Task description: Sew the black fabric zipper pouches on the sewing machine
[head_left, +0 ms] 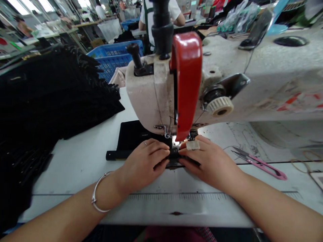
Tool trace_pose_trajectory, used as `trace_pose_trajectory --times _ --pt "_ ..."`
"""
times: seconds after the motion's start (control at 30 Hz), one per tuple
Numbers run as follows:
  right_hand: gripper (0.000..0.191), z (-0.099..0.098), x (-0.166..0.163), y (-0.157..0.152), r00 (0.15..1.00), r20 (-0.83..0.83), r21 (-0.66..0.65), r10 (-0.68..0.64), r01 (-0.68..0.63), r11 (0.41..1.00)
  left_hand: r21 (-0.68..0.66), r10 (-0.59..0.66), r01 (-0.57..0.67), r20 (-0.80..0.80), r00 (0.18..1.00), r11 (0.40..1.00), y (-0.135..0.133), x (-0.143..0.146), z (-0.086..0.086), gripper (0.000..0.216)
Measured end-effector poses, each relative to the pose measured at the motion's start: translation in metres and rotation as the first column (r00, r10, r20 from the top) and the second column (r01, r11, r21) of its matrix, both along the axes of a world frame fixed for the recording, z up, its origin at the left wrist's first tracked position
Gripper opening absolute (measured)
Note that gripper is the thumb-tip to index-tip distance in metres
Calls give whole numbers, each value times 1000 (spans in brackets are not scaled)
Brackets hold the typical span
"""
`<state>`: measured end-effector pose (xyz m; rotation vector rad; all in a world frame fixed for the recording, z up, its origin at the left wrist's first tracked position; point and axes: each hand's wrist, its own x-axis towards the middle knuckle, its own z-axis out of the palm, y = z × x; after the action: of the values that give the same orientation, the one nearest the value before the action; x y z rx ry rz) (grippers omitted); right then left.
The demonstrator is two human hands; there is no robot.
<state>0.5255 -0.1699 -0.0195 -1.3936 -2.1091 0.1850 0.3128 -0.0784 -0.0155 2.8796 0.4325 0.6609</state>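
Note:
Both my hands press a small black fabric piece [131, 136] flat on the white table under the needle of a cream sewing machine [252, 84] with a red guard [186, 84]. My left hand [143, 163], a silver bangle on its wrist, has fingers together on the fabric's left side. My right hand [209, 161] holds the fabric's right side, with a taped fingertip near the presser foot [174, 144]. The needle itself is hidden behind the guard.
A big stack of black fabric pieces [50, 101] fills the table's left. Pink thread snips [259, 163] lie to the right. A blue crate [113, 57] stands behind, and another person sits at a far table. A ruler strip [176, 196] runs along the front edge.

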Motion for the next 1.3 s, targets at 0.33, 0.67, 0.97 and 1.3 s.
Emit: trace_pose_trajectory --times 0.33,0.67,0.97,1.3 --pt "11 1 -2 5 975 222 -31 11 -4 1000 70 9 -10 15 1000 998 -2 -1 1 18" --pt "18 -1 -11 9 980 151 -110 -130 148 983 5 44 -44 1 999 999 -2 -1 0 14" --pt "14 -3 -4 13 977 212 143 20 -51 988 63 101 -105 66 993 993 -1 -4 -2 16" --pt "13 -2 -3 7 962 272 200 2 -59 978 114 -31 33 -17 999 993 -1 -5 -3 14"
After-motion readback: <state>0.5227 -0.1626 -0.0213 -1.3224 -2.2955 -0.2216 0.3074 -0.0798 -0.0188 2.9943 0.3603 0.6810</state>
